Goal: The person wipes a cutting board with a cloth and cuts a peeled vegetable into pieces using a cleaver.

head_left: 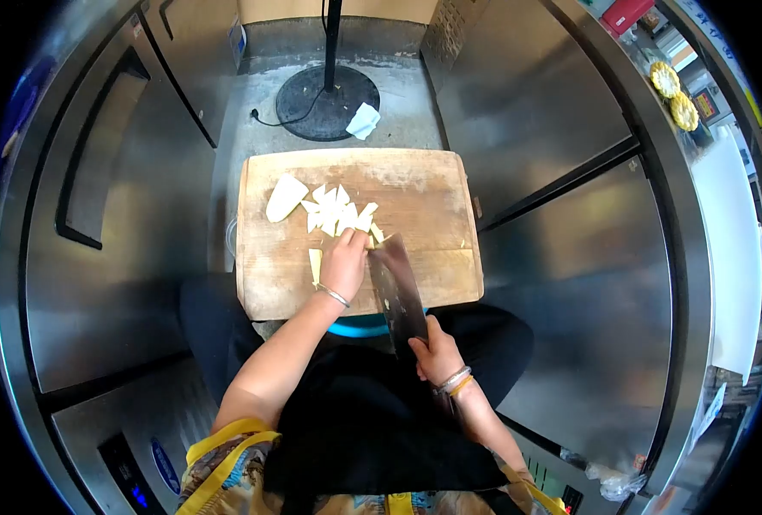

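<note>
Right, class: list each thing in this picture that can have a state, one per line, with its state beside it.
Left hand: pressed on the cut pieces, fingers curled.
Right hand: closed round the cleaver handle.
Cleaver: blade down on the board beside the left hand.
Pale vegetable pieces: cut, heaped together.
Larger vegetable piece: uncut, lying apart.
Wooden cutting board: flat, scored and stained.
White cloth: crumpled on the round stand base.
</note>
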Demonstrator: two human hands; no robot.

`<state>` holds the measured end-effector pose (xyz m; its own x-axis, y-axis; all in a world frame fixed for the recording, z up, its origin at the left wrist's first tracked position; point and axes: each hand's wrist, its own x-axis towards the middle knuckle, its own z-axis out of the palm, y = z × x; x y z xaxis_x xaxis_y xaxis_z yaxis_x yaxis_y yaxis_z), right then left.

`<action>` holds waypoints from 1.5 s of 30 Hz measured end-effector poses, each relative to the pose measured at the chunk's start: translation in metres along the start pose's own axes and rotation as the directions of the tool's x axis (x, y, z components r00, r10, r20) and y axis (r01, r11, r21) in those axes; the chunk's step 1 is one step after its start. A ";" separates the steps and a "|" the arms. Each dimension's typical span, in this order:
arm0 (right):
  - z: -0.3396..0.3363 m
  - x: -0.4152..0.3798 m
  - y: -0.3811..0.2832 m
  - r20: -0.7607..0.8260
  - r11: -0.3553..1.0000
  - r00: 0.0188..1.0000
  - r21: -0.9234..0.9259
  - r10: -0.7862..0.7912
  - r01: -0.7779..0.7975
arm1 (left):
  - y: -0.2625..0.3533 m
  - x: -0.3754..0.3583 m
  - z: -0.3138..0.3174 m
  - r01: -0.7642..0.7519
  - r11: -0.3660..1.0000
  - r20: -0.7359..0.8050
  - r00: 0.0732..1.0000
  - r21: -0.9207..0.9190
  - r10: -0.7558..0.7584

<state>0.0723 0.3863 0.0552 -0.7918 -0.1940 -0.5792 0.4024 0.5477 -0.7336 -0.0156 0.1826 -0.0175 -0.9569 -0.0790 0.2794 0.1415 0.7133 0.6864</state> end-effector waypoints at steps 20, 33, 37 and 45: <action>0.008 0.008 -0.010 -0.065 0.981 0.986 -0.129 -0.155 0.146 | -0.060 -0.053 -0.055 0.429 0.818 0.021 0.890 -0.383 -0.456; 0.051 0.004 0.014 -0.101 0.894 0.915 -0.280 -0.390 0.350 | -0.048 -0.070 -0.057 0.232 0.973 0.024 0.972 -0.014 -0.232; 0.053 0.005 0.010 -0.112 0.885 0.920 -0.340 -0.375 0.319 | -0.044 -0.073 -0.059 0.218 0.976 0.020 0.976 -0.014 -0.217; 0.052 0.004 0.011 -0.133 0.913 0.928 -0.274 -0.348 0.303 | -0.053 -0.070 -0.057 0.214 0.955 -0.013 0.975 -0.204 -0.222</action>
<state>0.0973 0.3493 0.0263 -0.9359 -0.2623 -0.2352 0.0016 0.6645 -0.7473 0.0583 0.1108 -0.0357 -0.9610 -0.2443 0.1293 -0.0182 0.5226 0.8524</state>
